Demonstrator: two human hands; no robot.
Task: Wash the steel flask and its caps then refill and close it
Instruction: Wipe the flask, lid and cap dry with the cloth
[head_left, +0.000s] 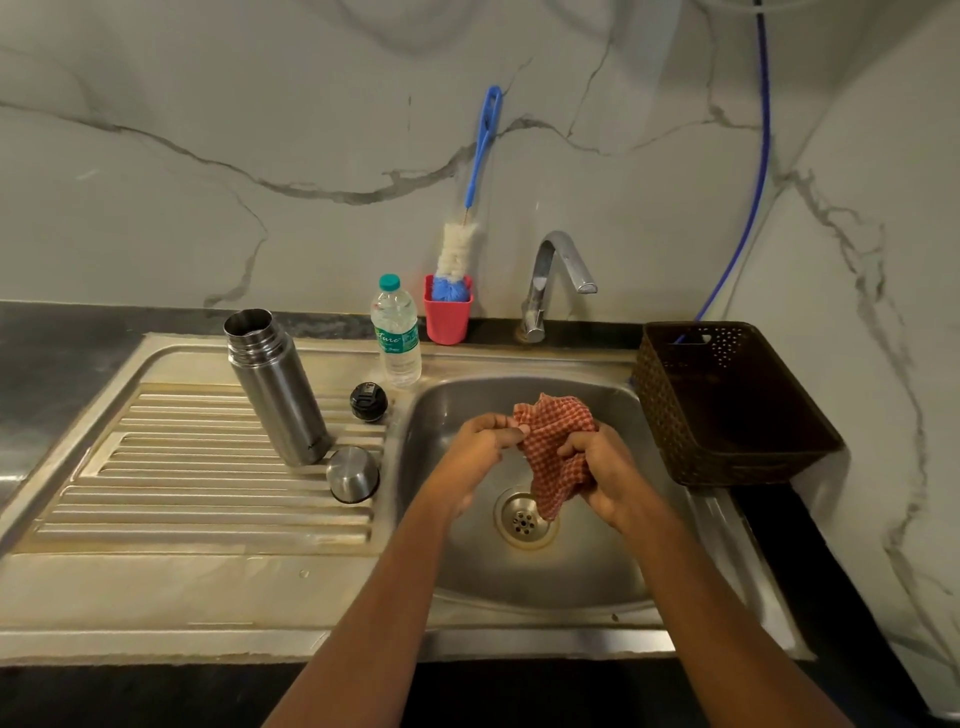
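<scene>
The steel flask (275, 387) stands uncapped on the ribbed drainboard, left of the sink basin (587, 566). Its black inner cap (369, 401) lies to the flask's right, and the steel outer cap (353, 474) rests upside down by the flask's base. Over the basin, my left hand (480, 449) pinches one corner of a red checked cloth (553, 452) while my right hand (605, 470) grips the bunched cloth from the right. The cloth hangs above the drain (523, 521).
A small plastic water bottle (397, 332) stands behind the caps. A red cup (448, 312) holds a blue-handled bottle brush (470, 218) against the wall. The tap (553, 280), with no water running, stands behind the basin. A dark brown basket (727, 410) sits at the right.
</scene>
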